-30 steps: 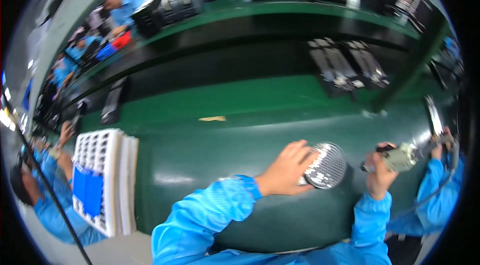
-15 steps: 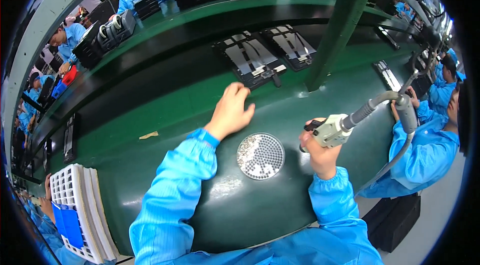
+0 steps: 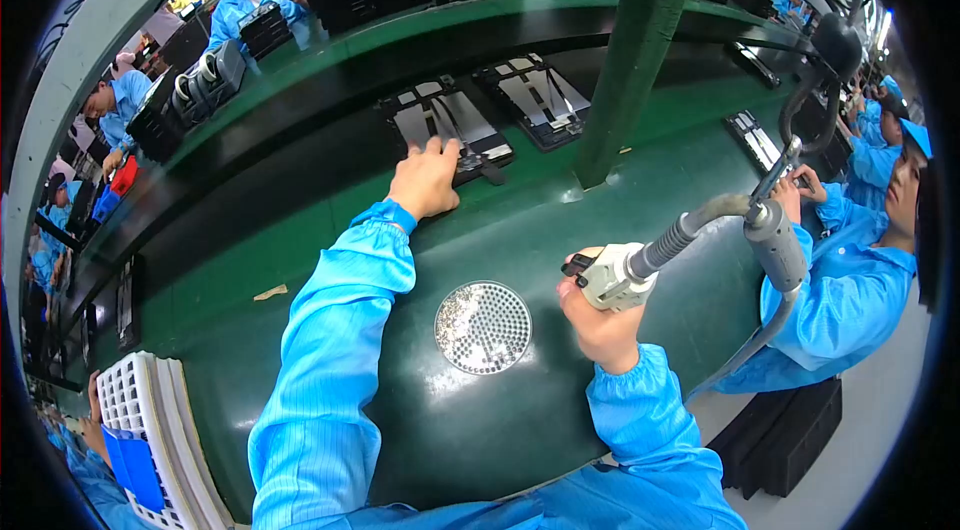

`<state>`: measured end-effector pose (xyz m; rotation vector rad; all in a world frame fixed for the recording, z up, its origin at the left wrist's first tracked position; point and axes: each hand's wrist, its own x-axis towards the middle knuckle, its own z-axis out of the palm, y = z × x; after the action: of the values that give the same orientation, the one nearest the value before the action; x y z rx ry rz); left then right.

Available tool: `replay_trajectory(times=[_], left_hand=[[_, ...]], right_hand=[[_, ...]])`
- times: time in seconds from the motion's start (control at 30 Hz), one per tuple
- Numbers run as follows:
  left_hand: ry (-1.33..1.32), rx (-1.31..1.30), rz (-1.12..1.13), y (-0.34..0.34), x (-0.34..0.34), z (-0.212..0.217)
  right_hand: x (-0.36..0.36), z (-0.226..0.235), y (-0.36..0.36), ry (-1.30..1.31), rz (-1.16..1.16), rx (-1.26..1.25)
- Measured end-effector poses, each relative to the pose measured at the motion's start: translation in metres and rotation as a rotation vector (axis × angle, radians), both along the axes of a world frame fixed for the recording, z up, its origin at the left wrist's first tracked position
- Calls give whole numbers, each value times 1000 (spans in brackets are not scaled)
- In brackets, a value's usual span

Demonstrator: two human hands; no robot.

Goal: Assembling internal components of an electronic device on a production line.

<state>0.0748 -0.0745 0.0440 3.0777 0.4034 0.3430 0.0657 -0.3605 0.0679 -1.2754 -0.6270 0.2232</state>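
In the head view, the person's left hand [image 3: 425, 180] lies palm down, fingers parted and slightly bent, over the near edge of a flat black device [image 3: 478, 135] on the green surface [image 3: 340, 355]; the fingers cover that edge, so whether they grip or merely touch it cannot be told. The right hand [image 3: 603, 322] is wrapped around a pale powered tool [image 3: 622, 277] with a black front end; the tool hides part of the fingers. Between the forearms sits a clear round dish [image 3: 483, 327] with rows of dark dots and shiny bits, too small and glare-washed to identify. A second black device [image 3: 540, 105] lies beside the first, its right side close to a green post [image 3: 640, 50]. At lower left, white gridded trays [image 3: 128, 395] partly hide another person's hand, and a blue sheet [image 3: 135, 468] covers some of their grid.
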Motion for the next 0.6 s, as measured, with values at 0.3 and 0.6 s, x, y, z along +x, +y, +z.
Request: replay_trajectory(times=[0.3, 0.6], left_hand=[[-250, 252, 23, -3, -122, 1], [-183, 266, 193, -110, -304, 7]], right_hand=[[3, -8, 3, 2, -65, 20], [-1, -13, 18, -64, -37, 78]])
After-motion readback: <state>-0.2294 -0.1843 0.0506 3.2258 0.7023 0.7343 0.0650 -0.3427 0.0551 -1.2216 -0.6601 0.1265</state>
